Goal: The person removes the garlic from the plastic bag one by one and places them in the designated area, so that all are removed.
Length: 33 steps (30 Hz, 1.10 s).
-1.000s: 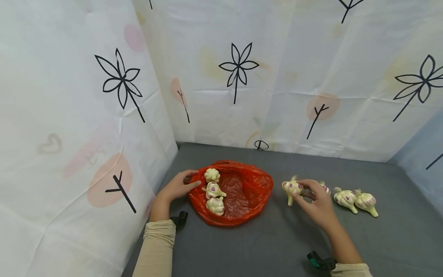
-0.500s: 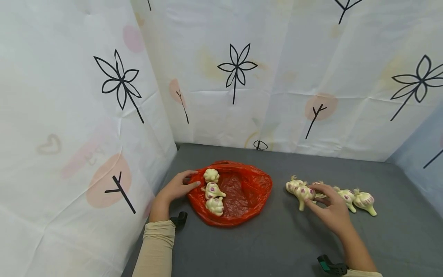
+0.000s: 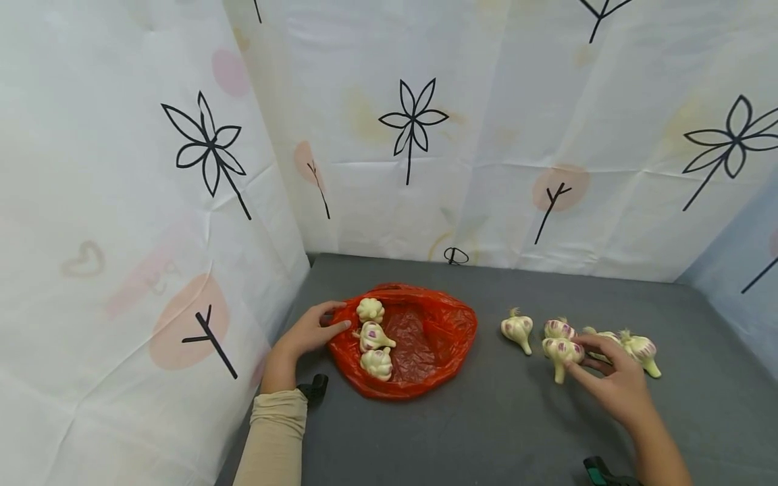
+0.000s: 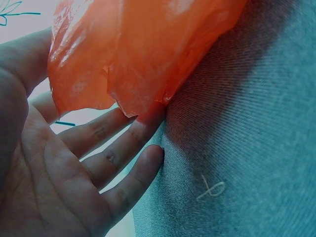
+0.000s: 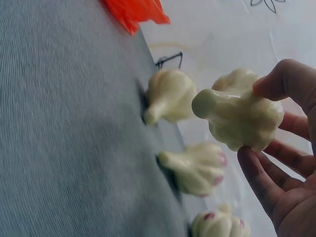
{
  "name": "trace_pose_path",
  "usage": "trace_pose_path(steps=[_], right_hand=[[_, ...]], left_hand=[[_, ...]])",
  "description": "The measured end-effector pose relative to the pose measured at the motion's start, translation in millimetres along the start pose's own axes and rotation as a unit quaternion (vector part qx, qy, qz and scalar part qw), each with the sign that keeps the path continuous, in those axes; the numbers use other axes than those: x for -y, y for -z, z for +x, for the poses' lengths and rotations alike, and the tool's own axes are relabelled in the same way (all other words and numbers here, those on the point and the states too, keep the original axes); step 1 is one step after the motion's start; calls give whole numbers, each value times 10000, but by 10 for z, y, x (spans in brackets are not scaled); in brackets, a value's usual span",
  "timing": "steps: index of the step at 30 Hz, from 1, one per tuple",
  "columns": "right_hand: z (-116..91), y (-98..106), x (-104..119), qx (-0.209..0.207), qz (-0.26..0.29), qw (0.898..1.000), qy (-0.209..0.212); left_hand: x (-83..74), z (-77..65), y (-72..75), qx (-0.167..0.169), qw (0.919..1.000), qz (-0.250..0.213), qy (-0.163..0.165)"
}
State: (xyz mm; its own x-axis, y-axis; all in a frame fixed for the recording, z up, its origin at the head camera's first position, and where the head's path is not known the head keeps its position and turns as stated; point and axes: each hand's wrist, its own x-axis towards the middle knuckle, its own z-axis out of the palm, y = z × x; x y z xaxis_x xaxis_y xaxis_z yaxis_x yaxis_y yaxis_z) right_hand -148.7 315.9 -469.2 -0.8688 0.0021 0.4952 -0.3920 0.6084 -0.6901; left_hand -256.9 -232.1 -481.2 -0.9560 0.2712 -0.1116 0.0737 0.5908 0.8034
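Observation:
A garlic bulb (image 3: pixel 562 352) with purple streaks is pinched between the thumb and fingertips of my right hand (image 3: pixel 620 385), raised in front of other bulbs. The right wrist view shows this bulb (image 5: pixel 242 111) with its stem pointing left. My left hand (image 3: pixel 306 331) holds the left rim of a red plastic bag (image 3: pixel 434 358), thumb on the inner side. In the left wrist view the bag's edge (image 4: pixel 143 54) hangs between thumb and fingers, hiding part of them. Three garlic bulbs lie inside the bag along its left side, the middle one (image 3: pixel 373 336) streaked purple.
On the grey table (image 3: pixel 462 432), one bulb (image 3: pixel 516 331) lies apart, right of the bag. More bulbs lie around the right hand: one (image 3: pixel 559 328) behind the held bulb, one partly covered by fingers, one (image 3: pixel 641 351) farthest right. Patterned white cloth (image 3: pixel 486 209) stands behind and left.
My right hand has carried the garlic bulb rightward and slightly nearer, uncovering the lone bulb on the table. The left hand and the bag stay in place.

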Motion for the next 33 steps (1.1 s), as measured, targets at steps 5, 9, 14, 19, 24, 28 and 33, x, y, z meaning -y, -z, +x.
trace_pose_path(steps=[5, 9, 14, 19, 24, 28, 33], right_hand=[[-48, 137, -72, -19, -97, 9997, -213], [-98, 233, -128, -206, -270, 9985, -430], [-153, 329, -185, -454, -410, 9957, -689], [-221, 419, -236, -493, -541, 9926, -965], [-283, 515, -275, -532, -786, 9875, -1261], [-317, 579, -317, -526, -991, 9824, -1496], [-334, 634, -376, -599, -1368, 9741, -1700]], left_hand=[[16, 7, -10, -12, 10000, 23, 7], [23, 11, -14, -11, 10000, 39, 29], [20, 13, -6, -8, 10000, 44, 44], [28, 16, 0, -22, 10000, 44, 39], [29, 8, 5, -46, 10000, 53, 69], [25, 2, 5, -42, 9999, 48, 83], [29, 7, 4, -55, 10000, 21, 67]])
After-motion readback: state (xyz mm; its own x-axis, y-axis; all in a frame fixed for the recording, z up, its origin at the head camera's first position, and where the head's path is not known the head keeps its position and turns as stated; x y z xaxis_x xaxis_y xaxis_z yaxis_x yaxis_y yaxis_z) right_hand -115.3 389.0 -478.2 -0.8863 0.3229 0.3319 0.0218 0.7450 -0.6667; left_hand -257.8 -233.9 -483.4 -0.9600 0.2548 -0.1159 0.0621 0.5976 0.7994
